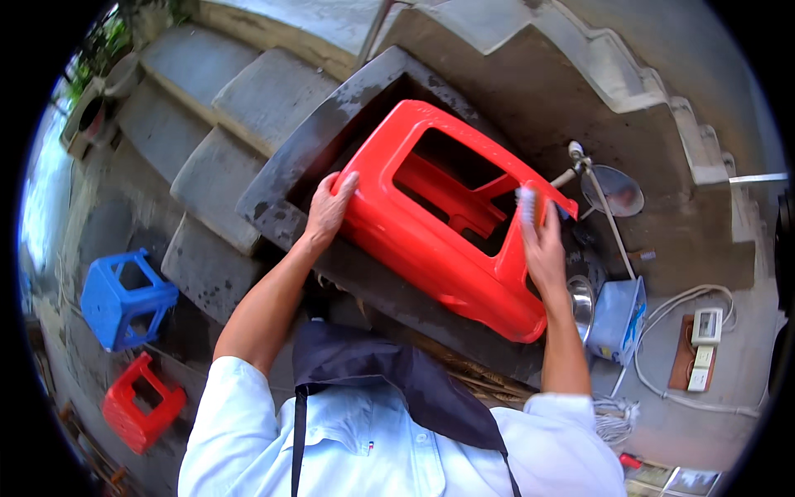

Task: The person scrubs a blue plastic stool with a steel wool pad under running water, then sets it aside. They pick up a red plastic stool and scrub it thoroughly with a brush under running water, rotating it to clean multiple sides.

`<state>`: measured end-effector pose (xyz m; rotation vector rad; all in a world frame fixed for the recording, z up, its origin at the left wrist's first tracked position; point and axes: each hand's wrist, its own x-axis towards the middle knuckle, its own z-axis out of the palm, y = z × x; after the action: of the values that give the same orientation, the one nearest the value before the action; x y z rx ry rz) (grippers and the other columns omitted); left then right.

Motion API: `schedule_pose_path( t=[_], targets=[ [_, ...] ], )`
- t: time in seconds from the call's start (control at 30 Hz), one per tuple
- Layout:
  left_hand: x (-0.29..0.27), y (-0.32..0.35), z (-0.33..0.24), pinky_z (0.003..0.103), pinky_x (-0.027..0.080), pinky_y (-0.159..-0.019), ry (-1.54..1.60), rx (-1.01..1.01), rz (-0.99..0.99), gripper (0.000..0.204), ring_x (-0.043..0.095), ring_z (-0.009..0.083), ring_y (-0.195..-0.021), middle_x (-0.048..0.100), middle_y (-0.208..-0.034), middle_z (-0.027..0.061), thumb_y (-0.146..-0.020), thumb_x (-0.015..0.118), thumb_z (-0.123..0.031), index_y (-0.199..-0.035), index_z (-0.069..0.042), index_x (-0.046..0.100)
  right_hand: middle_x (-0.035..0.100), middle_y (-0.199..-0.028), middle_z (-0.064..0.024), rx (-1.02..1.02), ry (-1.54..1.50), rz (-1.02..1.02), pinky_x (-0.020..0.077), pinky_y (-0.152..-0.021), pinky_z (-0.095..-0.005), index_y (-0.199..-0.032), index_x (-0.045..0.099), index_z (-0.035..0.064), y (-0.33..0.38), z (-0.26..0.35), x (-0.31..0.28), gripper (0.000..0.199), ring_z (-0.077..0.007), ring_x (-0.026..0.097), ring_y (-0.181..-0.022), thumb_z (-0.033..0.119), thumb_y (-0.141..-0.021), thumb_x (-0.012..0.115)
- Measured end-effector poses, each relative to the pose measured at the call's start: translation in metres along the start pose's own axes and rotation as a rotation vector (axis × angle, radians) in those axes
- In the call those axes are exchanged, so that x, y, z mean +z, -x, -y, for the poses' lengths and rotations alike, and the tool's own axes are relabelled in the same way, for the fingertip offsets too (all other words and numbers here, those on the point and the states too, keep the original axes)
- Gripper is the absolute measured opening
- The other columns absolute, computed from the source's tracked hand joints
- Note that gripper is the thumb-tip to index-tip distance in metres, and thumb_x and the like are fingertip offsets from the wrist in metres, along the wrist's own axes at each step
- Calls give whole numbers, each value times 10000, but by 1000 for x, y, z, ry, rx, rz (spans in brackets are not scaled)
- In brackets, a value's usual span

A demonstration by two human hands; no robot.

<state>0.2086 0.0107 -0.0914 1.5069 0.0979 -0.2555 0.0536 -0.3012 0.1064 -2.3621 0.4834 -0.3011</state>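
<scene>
A large red plastic stool lies on its side across the rim of a dark concrete basin. My left hand presses flat against the stool's seat end at the left. At the stool's right leg, my right hand is closed around a small scrubbing brush with pale bristles, held against the plastic. Both forearms reach up from my white shirt and dark apron at the bottom of the view.
A blue stool and a smaller red stool stand on the ground at the left. Concrete steps rise behind. At the right are a tap, a metal bowl, a light blue box and a hose.
</scene>
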Motion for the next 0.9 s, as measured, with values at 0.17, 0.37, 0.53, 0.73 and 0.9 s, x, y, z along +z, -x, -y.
schedule_pose_path(
  t=[0.17, 0.37, 0.53, 0.73, 0.9],
  targets=[
    [-2, -7, 15, 316, 468, -979, 116, -43, 42, 630, 614, 149, -1060, 690, -1150, 90, -1000, 607, -529, -1268, 40, 638, 680, -985, -196, 228, 313, -494, 526, -770, -411, -1209, 534, -56, 132, -52, -91, 516, -282, 668, -867, 369, -964, 691],
    [5, -5, 5, 340, 424, -1053, 119, -70, 32, 744, 592, 184, -1160, 669, -1260, 114, -1001, 528, -623, -1326, 39, 622, 589, -1012, -20, 370, -428, -482, 478, -861, -307, -1206, 521, 40, 211, -108, -18, 357, -126, 572, -899, 372, -1075, 537],
    [9, -7, -21, 371, 406, -1086, 33, -184, -26, 834, 580, 235, -1237, 635, -1356, 144, -991, 479, -679, -1380, 51, 584, 511, -965, 51, 278, -748, -698, 386, -624, -213, -1299, 480, 121, 202, -117, 10, 330, -33, 473, -762, 276, -1042, 617],
    [4, -27, -95, 378, 509, -879, -138, -95, -7, 860, 643, 216, -951, 719, -1055, 157, -970, 479, -714, -1124, 101, 705, 531, -1255, -37, 274, -880, -658, 431, -1020, -300, -1454, 385, 28, 168, -70, -27, 594, -120, 531, -1125, 47, -952, 702],
    [15, -2, -165, 358, 517, -839, -216, -23, 52, 763, 642, 179, -924, 718, -1013, 116, -964, 560, -659, -1095, 76, 717, 547, -1189, -34, 330, -939, -669, 453, -980, -293, -1389, 421, 36, 168, -49, -56, 514, -108, 548, -1068, 14, -951, 689]
  ],
)
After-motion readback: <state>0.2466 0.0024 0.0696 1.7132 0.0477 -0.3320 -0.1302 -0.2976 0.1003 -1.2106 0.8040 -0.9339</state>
